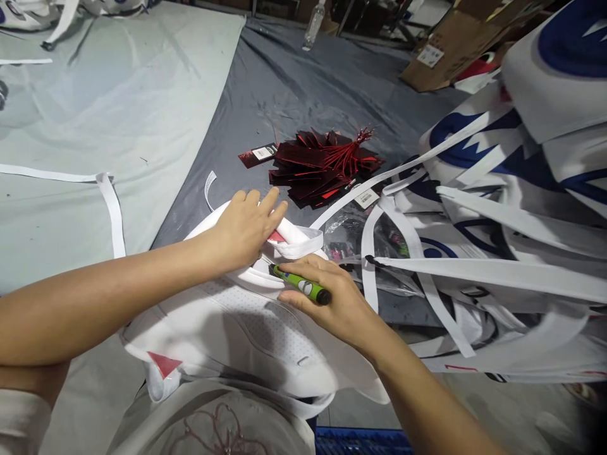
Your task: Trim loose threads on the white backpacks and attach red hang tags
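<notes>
A white padded guard (pixel 265 335) with a dotted panel, white straps and a red corner patch lies before me at the table's near edge. My left hand (pixel 241 230) is closed over its raised, rolled upper part, fingers pointing away from me. In my right hand (pixel 339 294) a green marker pen (pixel 303 286) with a black end is held between thumb and fingers. Its dark tip points left at the guard's inner fold, just below my left hand. I cannot tell whether the tip touches the material.
Beyond my hands lies a bundle of dark red hang tags (pixel 327 164) with red strings. White and blue padded guards (pixel 497 158) with trailing straps are piled on the right. A clear bottle (pixel 313 25) and a cardboard box (pixel 441 54) stand at the back. Clear plastic bags (pixel 348 234) lie nearby.
</notes>
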Demonstrator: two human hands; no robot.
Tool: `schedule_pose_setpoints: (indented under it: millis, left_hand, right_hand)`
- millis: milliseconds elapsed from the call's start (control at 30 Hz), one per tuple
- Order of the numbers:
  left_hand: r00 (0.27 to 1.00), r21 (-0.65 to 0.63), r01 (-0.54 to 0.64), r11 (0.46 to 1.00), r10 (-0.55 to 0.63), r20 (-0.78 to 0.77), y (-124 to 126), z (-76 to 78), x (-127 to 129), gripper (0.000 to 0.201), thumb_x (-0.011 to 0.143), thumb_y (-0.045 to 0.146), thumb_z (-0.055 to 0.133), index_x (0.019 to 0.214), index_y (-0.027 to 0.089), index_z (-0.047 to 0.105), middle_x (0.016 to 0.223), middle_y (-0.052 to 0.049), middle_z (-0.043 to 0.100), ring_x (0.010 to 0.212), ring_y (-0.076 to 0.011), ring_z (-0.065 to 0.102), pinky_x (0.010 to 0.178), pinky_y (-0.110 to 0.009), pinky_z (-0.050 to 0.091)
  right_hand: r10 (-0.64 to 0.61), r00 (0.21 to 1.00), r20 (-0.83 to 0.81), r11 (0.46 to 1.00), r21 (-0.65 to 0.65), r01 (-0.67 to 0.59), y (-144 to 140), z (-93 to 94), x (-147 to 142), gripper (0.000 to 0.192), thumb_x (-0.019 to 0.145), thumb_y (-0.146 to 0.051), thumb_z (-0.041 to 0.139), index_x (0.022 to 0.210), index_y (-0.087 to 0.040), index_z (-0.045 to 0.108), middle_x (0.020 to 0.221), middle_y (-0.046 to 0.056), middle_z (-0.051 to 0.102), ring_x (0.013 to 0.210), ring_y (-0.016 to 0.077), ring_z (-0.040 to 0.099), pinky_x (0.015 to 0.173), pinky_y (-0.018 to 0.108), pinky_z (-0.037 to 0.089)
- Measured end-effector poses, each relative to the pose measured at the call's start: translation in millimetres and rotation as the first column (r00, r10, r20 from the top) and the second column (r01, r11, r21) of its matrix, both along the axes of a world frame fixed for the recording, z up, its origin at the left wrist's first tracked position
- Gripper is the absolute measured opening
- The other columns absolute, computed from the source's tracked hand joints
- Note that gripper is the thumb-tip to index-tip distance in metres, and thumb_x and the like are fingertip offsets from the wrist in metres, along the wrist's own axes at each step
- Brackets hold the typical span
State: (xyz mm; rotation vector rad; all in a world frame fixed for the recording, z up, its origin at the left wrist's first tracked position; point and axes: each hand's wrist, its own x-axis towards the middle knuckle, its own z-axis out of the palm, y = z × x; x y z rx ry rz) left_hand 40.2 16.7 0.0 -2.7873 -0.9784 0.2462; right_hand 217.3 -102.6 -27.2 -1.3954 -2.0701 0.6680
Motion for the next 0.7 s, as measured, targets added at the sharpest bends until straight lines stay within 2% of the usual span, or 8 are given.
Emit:
schedule_pose_setpoints:
  millis: [100,200,333,533,700]
  left_hand:
    - [1.000,0.006,0.001,1.000,-0.001,-0.004,-1,1.0,0,0.082,0.082,0.032,0.065,0.154,0.012,0.030,0.162,-0.019,0.027,0.118,-0.0349,0.052,0.090,-0.043,0.043]
    - [1.000,0.003,-0.014,1.000,0.014,-0.010,-2,2.4,0,0.079,0.082,0.031,0.065,0.152,0.011,0.032,0.161,-0.019,0.029,0.116,-0.0345,0.053,0.090,-0.043,0.044]
    - [1.000,-0.007,-0.010,1.000,0.010,-0.012,-2,3.0,1,0.079,0.082,0.030,0.066,0.152,0.011,0.032,0.161,-0.019,0.029,0.116,-0.0344,0.053,0.090,-0.042,0.043]
    - [1.000,-0.021,0.000,1.000,0.000,-0.022,0,0.6,-1,0.082,0.082,0.027,0.066,0.153,0.010,0.031,0.161,-0.021,0.028,0.117,-0.0361,0.053,0.090,-0.044,0.043]
    - [1.000,-0.024,0.001,1.000,-0.001,-0.012,6,0.1,-1,0.081,0.082,0.028,0.065,0.153,0.011,0.031,0.162,-0.021,0.027,0.120,-0.0363,0.053,0.092,-0.044,0.044]
  right_hand:
    - [-0.004,1.000,0.004,1.000,0.020,0.004,3,2.5,-6,0.028,0.092,-0.024,0.069,0.119,-0.019,0.070,0.111,0.007,0.074,0.099,0.0220,0.068,0.089,0.038,0.046]
    - [-0.017,0.999,0.035,0.999,0.043,0.016,6,2.3,-11,0.024,0.090,-0.016,0.066,0.114,-0.018,0.072,0.106,0.006,0.076,0.094,0.0208,0.069,0.090,0.038,0.044]
    - [-0.041,0.991,0.130,0.999,0.032,0.038,8,4.9,-15,0.022,0.089,-0.018,0.067,0.110,-0.019,0.074,0.103,0.006,0.077,0.092,0.0218,0.069,0.092,0.041,0.041]
    - [-0.077,0.958,0.277,0.995,-0.046,0.093,8,12.4,-26,0.020,0.089,-0.024,0.067,0.106,-0.021,0.077,0.087,0.006,0.075,0.085,0.0221,0.065,0.087,0.040,0.040]
    - [-0.092,0.947,0.309,0.993,-0.047,0.112,11,14.0,-30,0.022,0.089,-0.026,0.065,0.108,-0.022,0.076,0.081,0.006,0.072,0.083,0.0227,0.063,0.083,0.039,0.040]
